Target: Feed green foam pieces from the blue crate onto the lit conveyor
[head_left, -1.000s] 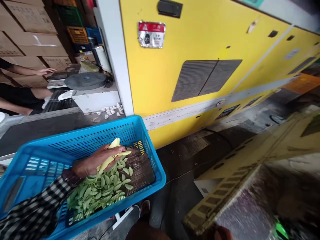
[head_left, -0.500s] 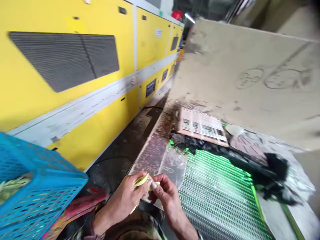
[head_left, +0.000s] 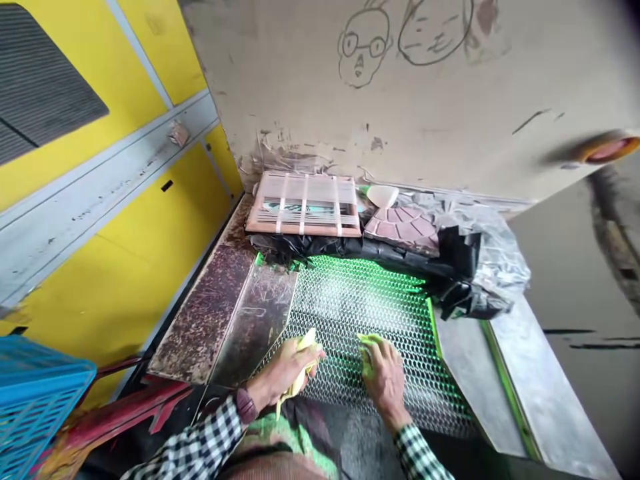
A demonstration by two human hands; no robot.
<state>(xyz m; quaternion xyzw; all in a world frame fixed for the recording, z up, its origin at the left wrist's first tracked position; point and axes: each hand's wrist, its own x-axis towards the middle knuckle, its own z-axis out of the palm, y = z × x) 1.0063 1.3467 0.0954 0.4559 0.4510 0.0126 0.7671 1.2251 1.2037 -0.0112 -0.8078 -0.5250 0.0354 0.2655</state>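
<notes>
Over the near part of a metal mesh belt [head_left: 334,333], my left hand [head_left: 284,371] is closed around several thin, pale yellow pieces [head_left: 307,340], whose pointed ends stick out above and below the fingers. To the right, my right hand [head_left: 386,377] is low over the mesh with its fingers bent down on a yellow piece [head_left: 368,339]. Only the piece's upper edge shows; the fingers cover the rest. Green light falls on the belt, strongest at its far end.
Black plastic sheeting [head_left: 360,249] edges the belt's far end, below a strapped bundle of flat pieces [head_left: 295,190] and a pink segmented piece [head_left: 403,225]. A blue crate [head_left: 43,393] stands at left, near a yellow machine [head_left: 145,280]. A beige panel [head_left: 300,87] rises behind.
The view has swung right, facing the belt. My hands, together at the yellow pieces before, are now apart; the right has moved over the mesh with one piece, the left keeps the others.
</notes>
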